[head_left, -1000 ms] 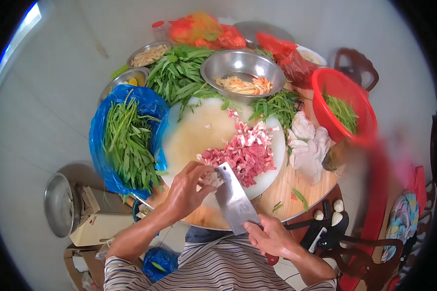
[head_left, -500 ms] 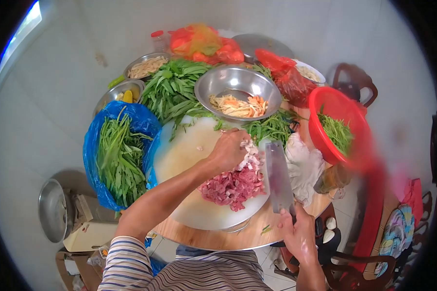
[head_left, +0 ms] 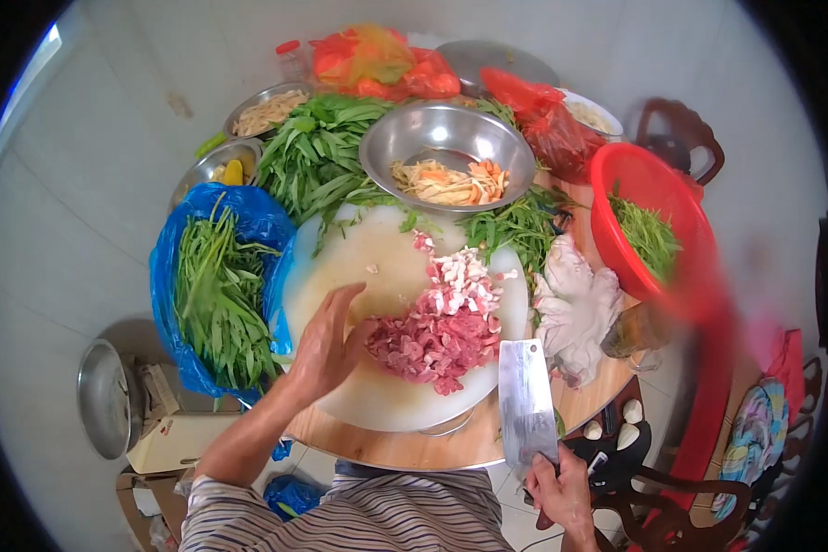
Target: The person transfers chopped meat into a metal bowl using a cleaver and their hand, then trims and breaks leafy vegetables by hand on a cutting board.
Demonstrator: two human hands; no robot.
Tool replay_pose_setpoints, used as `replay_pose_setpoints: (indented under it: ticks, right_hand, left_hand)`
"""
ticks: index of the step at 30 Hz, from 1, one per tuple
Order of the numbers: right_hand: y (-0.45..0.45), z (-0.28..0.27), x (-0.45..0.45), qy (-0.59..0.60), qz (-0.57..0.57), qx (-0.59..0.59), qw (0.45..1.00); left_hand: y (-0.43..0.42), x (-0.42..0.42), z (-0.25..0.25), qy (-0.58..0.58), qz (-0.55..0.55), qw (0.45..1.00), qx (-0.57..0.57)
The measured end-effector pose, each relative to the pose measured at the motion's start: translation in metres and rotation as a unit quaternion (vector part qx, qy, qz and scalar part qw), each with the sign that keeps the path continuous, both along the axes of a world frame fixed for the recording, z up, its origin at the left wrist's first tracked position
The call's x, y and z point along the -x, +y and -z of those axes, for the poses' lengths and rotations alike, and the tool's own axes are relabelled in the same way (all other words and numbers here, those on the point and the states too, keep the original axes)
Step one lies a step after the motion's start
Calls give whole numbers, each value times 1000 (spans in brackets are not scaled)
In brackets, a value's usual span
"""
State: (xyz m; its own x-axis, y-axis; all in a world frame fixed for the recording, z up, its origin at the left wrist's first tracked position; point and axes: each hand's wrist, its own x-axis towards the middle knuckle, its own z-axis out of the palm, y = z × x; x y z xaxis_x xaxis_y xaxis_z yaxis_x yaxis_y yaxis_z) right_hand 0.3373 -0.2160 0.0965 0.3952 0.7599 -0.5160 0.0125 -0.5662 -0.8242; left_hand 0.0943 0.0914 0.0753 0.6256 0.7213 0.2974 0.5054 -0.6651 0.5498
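Observation:
My left hand (head_left: pixel 329 345) is open beside the left edge of a heap of sliced red meat (head_left: pixel 437 340), its fingers pointing away from me. Pale, whitish chopped pieces (head_left: pixel 465 281) lie against the far side of the meat. Both rest on a round white cutting board (head_left: pixel 327 262). Gripped by its handle, a cleaver (head_left: pixel 526 396) is in my right hand (head_left: pixel 561 492) at the table's near right edge. Its broad blade points away from me and overlaps the board's right rim in view.
Behind the board stand a steel bowl (head_left: pixel 446 138) of shredded vegetables and leafy greens (head_left: pixel 317 152). A blue bag (head_left: pixel 166 276) of greens is at left. To the right are a red basin (head_left: pixel 607 212), a pale crumpled cloth-like thing (head_left: pixel 575 304) and a glass mug (head_left: pixel 637 331).
My left hand has left the pale pieces, moved left and nearer to me, and opened. The cleaver in my right hand has come back towards me.

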Motion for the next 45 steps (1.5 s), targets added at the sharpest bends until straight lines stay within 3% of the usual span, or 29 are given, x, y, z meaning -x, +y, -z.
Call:
replay_pose_setpoints:
  ticks: [3, 5, 6, 9, 10, 13, 14, 16, 19, 24, 29, 31, 32, 34, 37, 39, 40, 43, 45]
  right_hand:
    - [8, 10, 2, -115, -35, -9, 993]
    - [19, 11, 3, -278, -109, -53, 953]
    - [33, -6, 9, -344, -128, -71, 928]
    - [54, -18, 19, -437, -200, -86, 873]
    - [59, -21, 23, -436, -236, -48, 867]
    - [68, -26, 36, -425, -270, -38, 863]
    - [69, -27, 39, -425, -269, -35, 864]
    - [72, -27, 42, -431, -298, -36, 851]
    - [78, -26, 51, -438, -329, -33, 836]
    - [91, -21, 64, -439, -355, -15, 825]
    - [92, -22, 51, -352, -312, -101, 876]
    - [88, -41, 35, -326, -286, -91, 897]
    - [86, -51, 28, -300, -259, -77, 915]
    - [80, -55, 18, -300, -237, -84, 920]
    - [68, -35, 5, -312, -208, -156, 914]
    - [69, -34, 4, -199, -178, -43, 963]
    - [71, -29, 4, -196, -183, -76, 960]
    - [70, -5, 6, -210, -181, -61, 959]
    - [77, 0, 7, -180, -168, -53, 968]
  left_hand:
    - [-22, 13, 30, -55, -22, 997, 45]
    - [-32, 0, 44, -135, -27, 982, 132]
    - [-37, -7, 37, -103, -63, 981, 152]
    - [-51, -24, 19, -150, -40, 970, 185]
    - [-50, -24, 27, -115, -28, 986, 114]
    - [-54, -29, 28, -119, -18, 990, 73]
    - [-56, -30, 26, -119, -16, 990, 75]
    - [-60, -32, 19, -180, -19, 961, 211]
    - [-57, -31, 30, -142, -25, 980, 135]
    - [-56, -28, 29, -178, -8, 979, 104]
    - [-56, -10, 21, -165, -23, 976, 138]
    - [-48, -2, 10, -184, -24, 958, 219]
    - [-37, 1, 7, -185, -27, 958, 215]
    - [0, -1, -7, -114, -37, 993, 8]
    - [67, -30, -46, -143, -20, 989, -27]
    - [122, -64, -66, -122, 18, 991, -47]
    - [149, -84, -71, -106, 46, 991, -65]
    - [237, -147, -42, -37, 124, 989, -77]
    - [277, -182, -24, 125, 185, 963, -152]
